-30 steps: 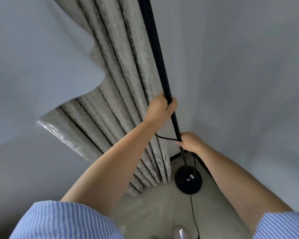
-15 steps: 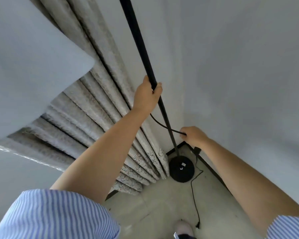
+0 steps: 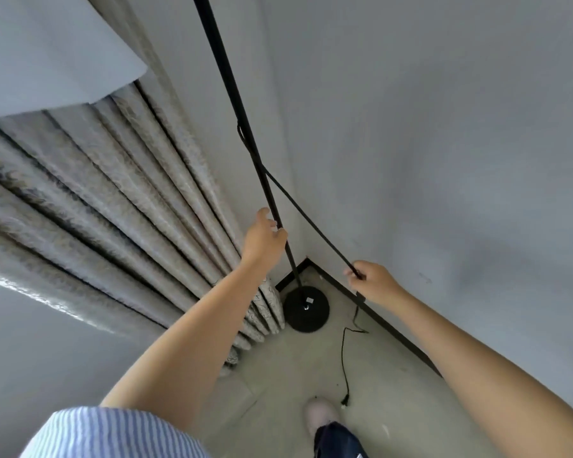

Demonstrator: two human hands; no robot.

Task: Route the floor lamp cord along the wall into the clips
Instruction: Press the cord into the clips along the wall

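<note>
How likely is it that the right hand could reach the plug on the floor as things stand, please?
Probably not without stooping. The right hand pinches the cord up beside the wall, while the plug lies on the floor by the shoe, well below. Nothing blocks the way down.

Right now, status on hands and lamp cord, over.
Left hand holds lamp pole. Right hand pinches cord, taut from pole. Plug loose on floor, curtain beside pole.

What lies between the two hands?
Head view: only wall corner and black baseboard; left hand grips the lamp pole, right hand pinches the cord.
</note>
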